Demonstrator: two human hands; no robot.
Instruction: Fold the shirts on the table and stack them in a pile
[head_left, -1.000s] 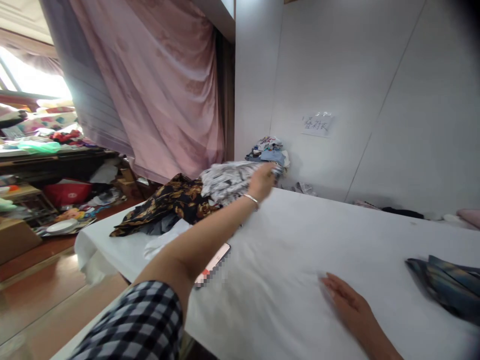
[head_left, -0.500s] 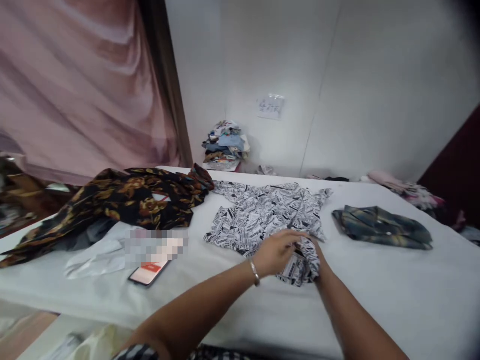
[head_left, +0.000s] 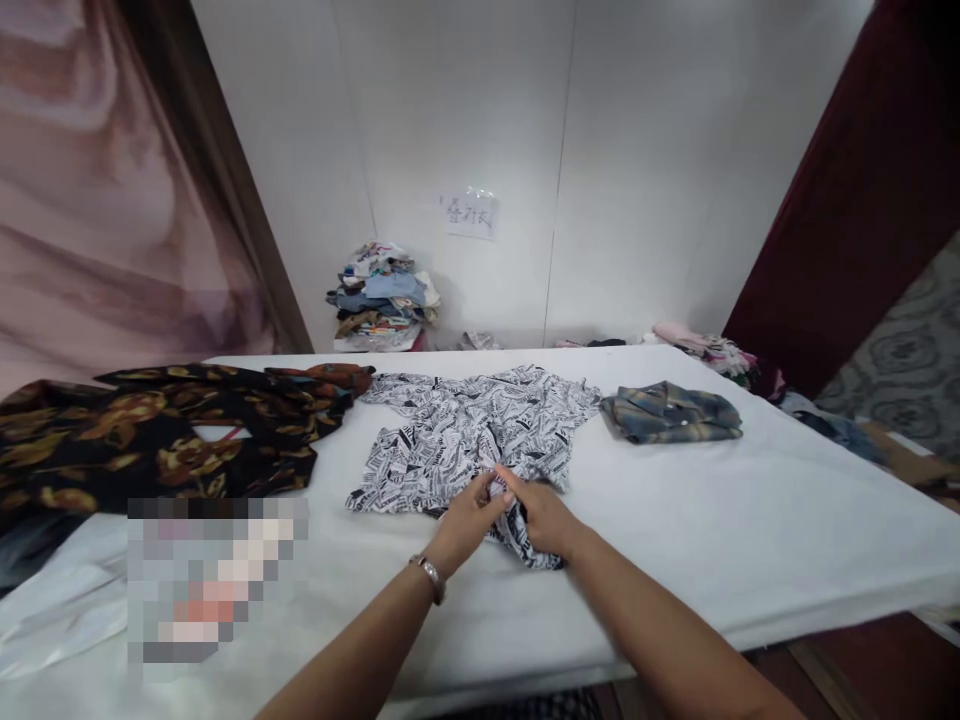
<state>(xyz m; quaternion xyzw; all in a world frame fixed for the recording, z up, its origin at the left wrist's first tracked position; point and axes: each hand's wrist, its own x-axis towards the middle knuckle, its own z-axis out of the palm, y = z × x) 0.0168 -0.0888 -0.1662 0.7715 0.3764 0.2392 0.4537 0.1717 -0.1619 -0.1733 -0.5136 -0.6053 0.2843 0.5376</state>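
A black-and-white shirt (head_left: pixel 450 430) with a newspaper-like print lies spread and wrinkled on the white table. At its near edge, my left hand (head_left: pixel 469 515), with a bracelet on the wrist, pinches the fabric. My right hand (head_left: pixel 545 515) is closed on a bunched part of the same shirt, right beside the left, thumbs close together. A loose fold of the cloth hangs below the right hand's fingers. Some fingertips are hidden in the fabric.
A folded plaid shirt (head_left: pixel 671 412) lies on the right of the white table (head_left: pixel 750 520). To the left is a dark floral garment (head_left: pixel 172 430), with a blurred-out patch in front. A clothes pile (head_left: pixel 382 295) stands beyond the table, near a wall sign (head_left: pixel 471 215).
The view has turned to the right, so everything appears further left. My hands have come side by side at the shirt's near edge; the left no longer reaches over the bunched cloth.
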